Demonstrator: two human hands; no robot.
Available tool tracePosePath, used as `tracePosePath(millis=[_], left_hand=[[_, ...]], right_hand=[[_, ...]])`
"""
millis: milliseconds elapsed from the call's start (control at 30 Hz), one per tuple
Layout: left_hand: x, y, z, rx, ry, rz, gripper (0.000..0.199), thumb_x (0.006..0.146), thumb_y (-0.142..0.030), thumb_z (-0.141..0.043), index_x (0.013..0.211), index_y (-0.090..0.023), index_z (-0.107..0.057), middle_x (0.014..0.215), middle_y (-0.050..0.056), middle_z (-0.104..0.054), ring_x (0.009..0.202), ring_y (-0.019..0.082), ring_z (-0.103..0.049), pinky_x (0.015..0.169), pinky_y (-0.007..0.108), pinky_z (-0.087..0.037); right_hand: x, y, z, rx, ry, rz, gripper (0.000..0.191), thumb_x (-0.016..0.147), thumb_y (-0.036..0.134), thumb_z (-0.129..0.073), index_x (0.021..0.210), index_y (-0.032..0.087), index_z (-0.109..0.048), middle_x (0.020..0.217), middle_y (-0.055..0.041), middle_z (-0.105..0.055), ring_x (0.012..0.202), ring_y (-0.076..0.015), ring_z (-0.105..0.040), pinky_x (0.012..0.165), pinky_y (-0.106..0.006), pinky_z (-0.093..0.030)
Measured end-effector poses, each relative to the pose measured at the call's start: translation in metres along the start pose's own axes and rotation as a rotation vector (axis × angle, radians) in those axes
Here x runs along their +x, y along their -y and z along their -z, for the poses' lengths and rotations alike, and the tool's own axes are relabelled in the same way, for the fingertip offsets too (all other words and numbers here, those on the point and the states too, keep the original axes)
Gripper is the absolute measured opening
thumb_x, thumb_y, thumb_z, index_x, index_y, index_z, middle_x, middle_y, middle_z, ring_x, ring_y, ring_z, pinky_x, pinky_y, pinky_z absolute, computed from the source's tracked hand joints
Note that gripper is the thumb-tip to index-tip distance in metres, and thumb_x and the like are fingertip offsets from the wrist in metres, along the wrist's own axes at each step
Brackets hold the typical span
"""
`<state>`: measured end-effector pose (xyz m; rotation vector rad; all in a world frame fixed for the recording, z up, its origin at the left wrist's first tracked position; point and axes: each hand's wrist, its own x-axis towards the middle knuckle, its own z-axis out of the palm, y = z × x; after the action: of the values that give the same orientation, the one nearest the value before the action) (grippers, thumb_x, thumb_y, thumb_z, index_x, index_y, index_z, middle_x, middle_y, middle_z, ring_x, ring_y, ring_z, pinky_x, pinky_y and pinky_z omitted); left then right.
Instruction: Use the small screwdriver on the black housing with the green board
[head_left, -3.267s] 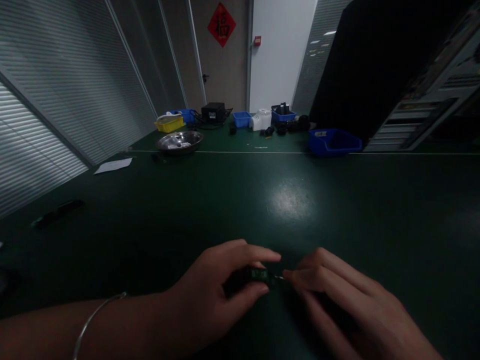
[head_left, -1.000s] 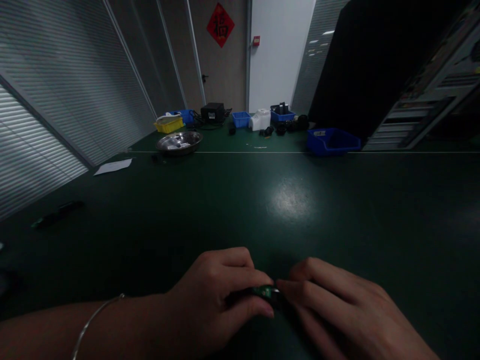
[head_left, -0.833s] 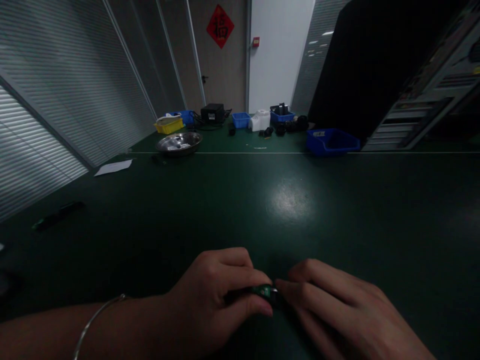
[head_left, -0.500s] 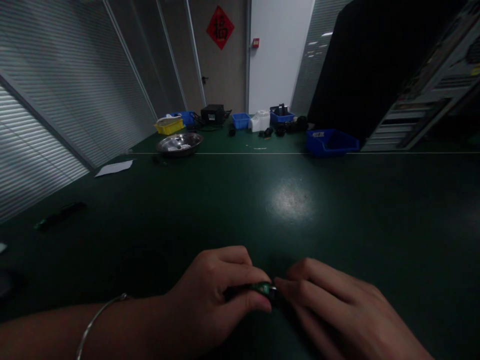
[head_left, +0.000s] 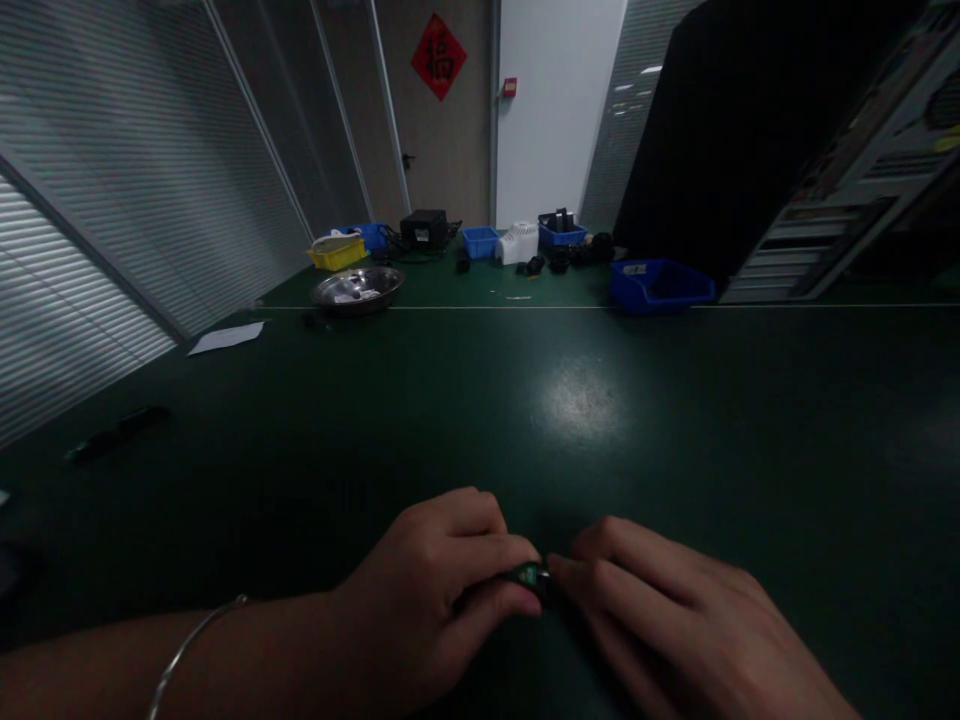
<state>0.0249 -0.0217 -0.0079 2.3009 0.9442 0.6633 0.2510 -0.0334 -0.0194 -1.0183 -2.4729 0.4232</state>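
Two bare hands, close together, at the near edge of the scene, centre to right, over a dark green counter (head_left: 375, 410). Left hand (head_left: 442, 580) grasps a small green part (head_left: 528, 575), pinched between thumb and index finger; mostly covered, only its right end shows. Part sits between the two hands, near side, just right of centre; cannot tell if it touches the counter. Right hand (head_left: 675, 625) has fingers bunched at that right end, tips right beside a small shiny bit (head_left: 543, 577); cannot tell what, if anything, they grip. Silver bangle (head_left: 180, 655) on the left wrist.

Left side: dark slim object (head_left: 116, 435) lying on the counter, too dim to identify; white sheet (head_left: 226, 338) farther back, near the blinds (head_left: 112, 200). Far left: metal bowl (head_left: 384, 280) with pale bits inside, yellow bin (head_left: 337, 259) behind it, blue container (head_left: 373, 237) just beside that. Far centre: black box (head_left: 424, 228) with cables, small blue tray (head_left: 480, 246), white vented housing (head_left: 517, 243), small dark pieces in front. Next, to the right, blue tray of dark parts (head_left: 562, 239). Far right: bigger blue bin (head_left: 660, 295), near a large black panel (head_left: 735, 130). Red diamond sign (head_left: 439, 57) on the door beyond.
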Motion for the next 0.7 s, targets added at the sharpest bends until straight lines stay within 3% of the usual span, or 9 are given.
tracePosePath(millis=[233,533,700], left_hand=[[-0.0016,0.0077,-0.0036,0.091,-0.02,-0.102,0.03,0.092,-0.013,-0.057,0.121,-0.012,-0.061,0.099,0.01,-0.071,0.087,0.019,-0.061,0.076,0.032,-0.053],[0.001,0.0034,-0.0037,0.193,-0.032,-0.233,0.016,0.091,-0.008,-0.057,0.103,-0.008,-0.068,0.084,0.009,-0.073,0.072,0.018,-0.061,0.063,0.029,-0.054],[0.0001,-0.0004,-0.0062,0.247,-0.044,-0.264,0.019,0.092,-0.006,-0.052,0.104,-0.005,-0.067,0.081,0.01,-0.071,0.07,0.018,-0.058,0.063,0.029,-0.052]], right_hand=[[0.0064,0.0037,0.003,-0.15,-0.031,0.061,0.032,0.101,0.023,-0.035,0.091,0.022,-0.065,0.078,-0.005,-0.065,0.059,-0.0187,-0.062,0.046,-0.026,-0.048],[0.0049,0.0008,0.0,-0.261,-0.066,0.148,0.041,0.103,0.027,-0.029,0.09,0.022,-0.067,0.071,-0.0047,-0.064,0.055,-0.0192,-0.06,0.045,-0.029,-0.046],[0.0047,0.0069,0.0037,-0.416,-0.075,0.241,0.048,0.105,0.026,-0.019,0.09,0.02,-0.064,0.072,-0.0042,-0.067,0.056,-0.0199,-0.063,0.047,-0.032,-0.046]])
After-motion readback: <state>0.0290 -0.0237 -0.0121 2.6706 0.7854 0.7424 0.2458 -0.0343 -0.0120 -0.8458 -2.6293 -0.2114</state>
